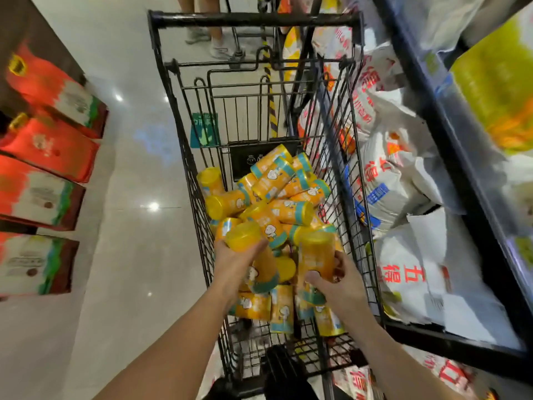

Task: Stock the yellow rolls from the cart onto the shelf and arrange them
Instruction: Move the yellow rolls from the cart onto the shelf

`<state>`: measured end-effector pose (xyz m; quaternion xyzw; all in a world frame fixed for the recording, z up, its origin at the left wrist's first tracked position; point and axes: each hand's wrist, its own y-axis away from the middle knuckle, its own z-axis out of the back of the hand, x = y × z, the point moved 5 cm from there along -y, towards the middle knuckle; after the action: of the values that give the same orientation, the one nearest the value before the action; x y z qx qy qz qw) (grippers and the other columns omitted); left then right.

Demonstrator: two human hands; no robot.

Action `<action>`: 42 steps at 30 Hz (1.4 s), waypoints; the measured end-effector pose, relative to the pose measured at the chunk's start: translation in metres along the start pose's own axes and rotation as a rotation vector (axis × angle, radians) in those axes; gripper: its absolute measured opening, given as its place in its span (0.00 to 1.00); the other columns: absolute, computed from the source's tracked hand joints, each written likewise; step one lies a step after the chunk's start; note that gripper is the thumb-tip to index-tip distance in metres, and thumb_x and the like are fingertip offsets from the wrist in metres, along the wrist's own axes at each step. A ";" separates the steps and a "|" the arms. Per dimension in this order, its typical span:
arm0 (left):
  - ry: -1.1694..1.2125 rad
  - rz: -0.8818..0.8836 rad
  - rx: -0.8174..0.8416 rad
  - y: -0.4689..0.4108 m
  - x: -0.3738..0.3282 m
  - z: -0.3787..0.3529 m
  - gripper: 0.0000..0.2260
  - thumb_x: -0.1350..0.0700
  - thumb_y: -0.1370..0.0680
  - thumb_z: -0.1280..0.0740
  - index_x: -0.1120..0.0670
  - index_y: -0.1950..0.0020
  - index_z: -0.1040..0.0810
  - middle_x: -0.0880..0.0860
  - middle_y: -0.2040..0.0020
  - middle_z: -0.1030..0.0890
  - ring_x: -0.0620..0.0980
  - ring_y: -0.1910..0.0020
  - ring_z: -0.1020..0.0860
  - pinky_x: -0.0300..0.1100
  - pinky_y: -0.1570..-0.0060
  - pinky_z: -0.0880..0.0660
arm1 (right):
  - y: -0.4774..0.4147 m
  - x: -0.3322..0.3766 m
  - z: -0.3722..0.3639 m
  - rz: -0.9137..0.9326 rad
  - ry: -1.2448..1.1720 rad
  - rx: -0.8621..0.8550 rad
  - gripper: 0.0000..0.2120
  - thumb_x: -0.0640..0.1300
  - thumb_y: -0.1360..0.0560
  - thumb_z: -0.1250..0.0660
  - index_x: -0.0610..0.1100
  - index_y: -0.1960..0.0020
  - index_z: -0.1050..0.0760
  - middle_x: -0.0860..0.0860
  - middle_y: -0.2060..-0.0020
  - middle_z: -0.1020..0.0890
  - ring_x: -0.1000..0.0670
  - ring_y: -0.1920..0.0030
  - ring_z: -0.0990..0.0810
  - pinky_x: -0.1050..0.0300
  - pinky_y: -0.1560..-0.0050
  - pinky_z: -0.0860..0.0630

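Yellow cylindrical rolls with teal bands (277, 194) lay heaped in the black wire shopping cart (187, 145) below me. My left hand (235, 265) was wrapped around one yellow roll (253, 255), fingers pressed on its top end. My right hand (337, 281) was closed on a second yellow roll (315, 255), held upright just above the pile. Beside the cart on the right, white sacks with red lettering (403, 272) filled a dark metal shelf (450, 145). On the left, red boxes (49, 148) stood along the glossy pale floor (138, 212).
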<state>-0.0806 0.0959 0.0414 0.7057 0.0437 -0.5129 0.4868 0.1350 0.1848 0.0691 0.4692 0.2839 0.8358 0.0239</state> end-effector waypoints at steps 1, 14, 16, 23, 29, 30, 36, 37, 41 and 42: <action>0.026 -0.020 0.011 0.007 -0.008 0.002 0.44 0.41 0.44 0.18 0.50 0.32 0.31 0.51 0.43 0.19 0.52 0.45 0.19 0.54 0.44 0.21 | 0.009 0.005 0.002 0.016 -0.030 -0.026 0.30 0.45 0.32 0.20 0.51 0.36 0.31 0.58 0.49 0.21 0.58 0.50 0.20 0.57 0.51 0.20; 0.119 -0.088 0.448 0.115 -0.117 0.000 0.33 0.50 0.41 0.18 0.55 0.38 0.21 0.58 0.46 0.15 0.59 0.49 0.16 0.57 0.49 0.19 | 0.123 0.072 0.027 0.237 -0.444 -0.202 0.29 0.41 0.34 0.20 0.47 0.37 0.29 0.50 0.46 0.17 0.57 0.50 0.16 0.61 0.54 0.20; 0.105 -0.101 0.502 0.132 -0.127 -0.002 0.30 0.53 0.39 0.20 0.56 0.39 0.21 0.58 0.46 0.15 0.58 0.49 0.16 0.56 0.49 0.19 | 0.141 0.083 0.034 0.266 -0.478 -0.229 0.32 0.45 0.38 0.19 0.46 0.38 0.28 0.50 0.47 0.17 0.56 0.50 0.16 0.62 0.54 0.20; 0.000 -0.169 0.686 0.190 -0.155 -0.020 0.14 0.67 0.28 0.28 0.60 0.44 0.25 0.59 0.54 0.16 0.55 0.57 0.16 0.51 0.54 0.18 | 0.205 0.111 0.073 0.365 -0.575 -0.367 0.28 0.37 0.35 0.21 0.44 0.38 0.28 0.47 0.45 0.17 0.51 0.50 0.15 0.60 0.55 0.20; -0.077 -0.320 0.813 0.249 -0.182 -0.050 0.19 0.62 0.29 0.26 0.54 0.41 0.26 0.58 0.49 0.15 0.56 0.54 0.15 0.52 0.57 0.19 | 0.265 0.128 0.123 0.464 -0.571 -0.489 0.33 0.46 0.38 0.18 0.46 0.37 0.27 0.51 0.46 0.16 0.52 0.47 0.16 0.59 0.51 0.20; -0.087 -0.348 0.838 0.259 -0.186 -0.056 0.19 0.62 0.29 0.25 0.54 0.41 0.25 0.58 0.48 0.15 0.56 0.53 0.15 0.52 0.55 0.19 | 0.275 0.129 0.132 0.475 -0.571 -0.509 0.34 0.47 0.38 0.19 0.46 0.36 0.28 0.51 0.45 0.17 0.52 0.46 0.16 0.58 0.50 0.20; -0.168 -0.560 0.973 0.332 -0.206 -0.098 0.20 0.55 0.33 0.23 0.51 0.42 0.23 0.52 0.50 0.14 0.52 0.53 0.15 0.46 0.57 0.20 | 0.340 0.134 0.188 0.574 -0.505 -0.658 0.32 0.51 0.38 0.21 0.51 0.37 0.27 0.57 0.48 0.16 0.57 0.48 0.16 0.62 0.53 0.20; -0.185 -0.598 0.993 0.346 -0.208 -0.106 0.23 0.53 0.35 0.21 0.50 0.42 0.23 0.52 0.50 0.14 0.52 0.52 0.15 0.48 0.54 0.19 | 0.352 0.134 0.198 0.593 -0.498 -0.680 0.30 0.51 0.39 0.23 0.52 0.39 0.27 0.59 0.49 0.16 0.58 0.49 0.17 0.64 0.54 0.21; -0.225 -0.722 1.063 0.401 -0.212 -0.138 0.30 0.44 0.42 0.20 0.48 0.43 0.22 0.50 0.49 0.14 0.51 0.49 0.16 0.51 0.49 0.20 | 0.402 0.127 0.238 0.637 -0.450 -0.797 0.30 0.53 0.40 0.24 0.54 0.39 0.27 0.57 0.47 0.16 0.57 0.47 0.17 0.60 0.50 0.20; -0.222 -0.752 1.080 0.417 -0.212 -0.145 0.30 0.43 0.42 0.21 0.48 0.43 0.22 0.49 0.50 0.14 0.50 0.50 0.16 0.49 0.50 0.20 | 0.415 0.124 0.248 0.648 -0.433 -0.828 0.31 0.53 0.39 0.23 0.53 0.38 0.27 0.55 0.46 0.17 0.57 0.46 0.17 0.59 0.49 0.20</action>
<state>0.1522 0.0775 0.4717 0.7301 -0.0268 -0.6672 -0.1453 0.3580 -0.0128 0.4700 0.6444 -0.2373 0.7269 0.0058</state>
